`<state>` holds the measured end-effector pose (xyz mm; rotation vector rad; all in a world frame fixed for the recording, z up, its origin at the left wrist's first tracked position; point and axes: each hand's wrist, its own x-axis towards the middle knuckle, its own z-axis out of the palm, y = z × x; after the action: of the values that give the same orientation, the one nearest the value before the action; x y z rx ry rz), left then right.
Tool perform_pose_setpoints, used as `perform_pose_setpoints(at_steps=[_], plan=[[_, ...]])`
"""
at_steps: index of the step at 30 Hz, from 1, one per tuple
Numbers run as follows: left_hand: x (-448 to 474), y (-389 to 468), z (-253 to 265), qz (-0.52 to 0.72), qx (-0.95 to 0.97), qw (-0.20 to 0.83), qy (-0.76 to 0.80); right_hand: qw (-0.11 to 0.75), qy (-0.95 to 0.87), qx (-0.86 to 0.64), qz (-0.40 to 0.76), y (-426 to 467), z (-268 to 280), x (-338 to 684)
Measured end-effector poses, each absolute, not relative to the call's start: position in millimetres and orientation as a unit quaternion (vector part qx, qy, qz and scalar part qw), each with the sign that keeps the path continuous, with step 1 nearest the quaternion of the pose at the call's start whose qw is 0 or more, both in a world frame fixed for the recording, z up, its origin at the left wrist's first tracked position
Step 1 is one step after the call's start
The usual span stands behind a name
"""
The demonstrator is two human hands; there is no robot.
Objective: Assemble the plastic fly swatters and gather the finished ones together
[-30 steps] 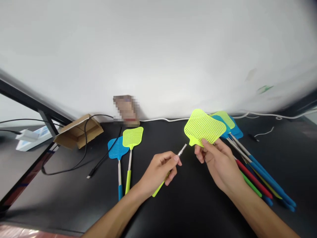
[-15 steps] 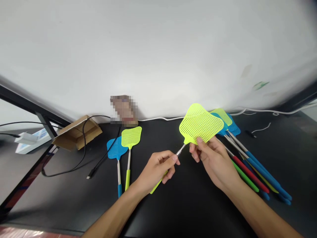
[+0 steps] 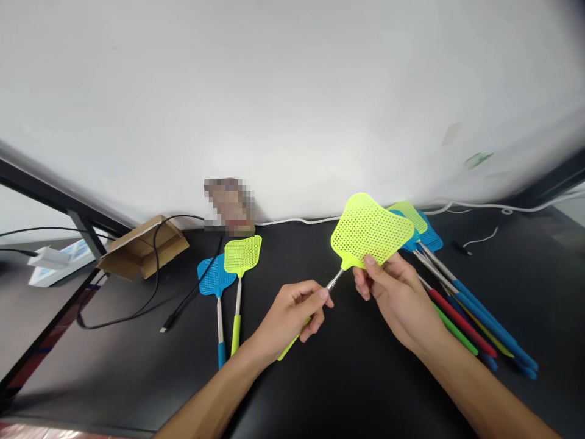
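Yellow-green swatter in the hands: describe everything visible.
The yellow-green swatter has a perforated, plastic-looking head, a thin silvery shaft meeting its neck, and a matching handle partly hidden by the gripping left hand. It slants over the black table, head to the right. The right hand pinches the head's lower edge.

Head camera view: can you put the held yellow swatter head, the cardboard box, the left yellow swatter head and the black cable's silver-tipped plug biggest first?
1. Held yellow swatter head and cardboard box: too alike to rank
2. Left yellow swatter head
3. Silver-tipped plug
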<state>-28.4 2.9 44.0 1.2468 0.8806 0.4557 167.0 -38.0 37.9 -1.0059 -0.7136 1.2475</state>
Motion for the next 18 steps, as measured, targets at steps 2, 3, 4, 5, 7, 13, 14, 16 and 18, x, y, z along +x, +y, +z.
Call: perform_pose_setpoints(at_steps=[2,3,4,5,7,13,14,16,18], plan=[[-28.3,2.5,44.4,0.206,0.557,0.702,0.392,0.638,-0.315,-0.439,0.548,-38.2,37.9,167.1],[-28.3,2.4,44.5,0.206,0.557,0.704,0.390,0.639,-0.315,-0.436,0.550,-38.3,37.9,167.2],[-28.4,2.3,44.7,0.206,0.557,0.704,0.389,0.639,-0.315,-0.433,0.552,-38.4,37.8,167.3],[-28.4,2.3,44.8,0.206,0.557,0.705,0.387,0.639,-0.314,-0.430,0.555,-38.4,37.8,167.3],[-28.6,2.4,44.8,0.206,0.558,0.707,0.382,0.639,-0.312,-0.426,0.560,-38.6,37.6,167.2],[-29.6,2.7,44.1,0.208,0.566,0.704,0.375,0.633,-0.320,-0.438,0.552,-40.7,37.1,166.6],[-29.8,2.7,43.7,0.208,0.569,0.701,0.376,0.632,-0.329,-0.443,0.545,-41.1,36.5,167.0],[-30.2,2.7,42.6,0.210,0.577,0.693,0.377,0.623,-0.358,-0.456,0.525,-41.9,34.6,168.4],[-30.8,2.6,40.8,0.212,0.587,0.684,0.379,0.611,-0.395,-0.473,0.496,-42.4,31.9,170.0]])
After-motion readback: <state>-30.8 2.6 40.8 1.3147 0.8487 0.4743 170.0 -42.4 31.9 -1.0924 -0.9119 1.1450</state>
